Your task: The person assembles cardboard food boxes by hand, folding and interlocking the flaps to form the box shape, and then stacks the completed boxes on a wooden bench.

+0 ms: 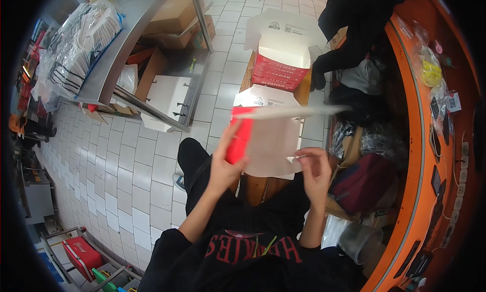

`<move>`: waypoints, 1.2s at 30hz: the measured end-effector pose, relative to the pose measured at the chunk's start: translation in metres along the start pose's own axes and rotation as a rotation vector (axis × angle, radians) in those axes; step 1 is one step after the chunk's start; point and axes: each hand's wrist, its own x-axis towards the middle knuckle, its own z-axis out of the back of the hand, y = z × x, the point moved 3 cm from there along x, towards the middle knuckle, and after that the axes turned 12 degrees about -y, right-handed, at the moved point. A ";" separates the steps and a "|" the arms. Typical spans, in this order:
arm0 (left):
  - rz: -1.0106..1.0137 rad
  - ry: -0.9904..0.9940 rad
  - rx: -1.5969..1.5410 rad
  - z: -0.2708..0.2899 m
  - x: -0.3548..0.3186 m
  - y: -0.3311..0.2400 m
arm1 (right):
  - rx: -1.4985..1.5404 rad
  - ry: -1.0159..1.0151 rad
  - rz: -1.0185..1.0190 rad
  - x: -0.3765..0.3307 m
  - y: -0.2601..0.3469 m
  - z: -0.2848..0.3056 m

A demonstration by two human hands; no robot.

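Looking down past a dark printed shirt, the view takes in a floor of pale square tiles [136, 155] running left toward a stainless steel shelf unit [126, 44], and a curved orange counter [420, 155] along the right side. A narrow wooden bench [263, 185] stands in front of the seated person's knees. On the steel top lie clear bags of folded packaging [81, 44]; beneath it sit brown cardboard cartons [174, 18] and flat white box blanks [164, 97]. At the far end of the bench stands a stack of red-sided boxes [281, 69], the top one open with its white lid flap raised; what is inside cannot be made out. Near the counter lie a maroon bag [362, 183] and a clear plastic tub [359, 241].

A half-folded red and white cardboard box [266, 140] is held up above the bench, between both hands. Left hand [225, 163] grips its red side wall, thumb pressed against fingers. Right hand [314, 168] pinches a small white tab at the box's lower right corner between thumb and fingertips
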 end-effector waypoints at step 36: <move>-0.196 -0.144 0.317 0.016 0.013 0.028 | -0.116 0.196 -0.428 0.006 -0.016 -0.008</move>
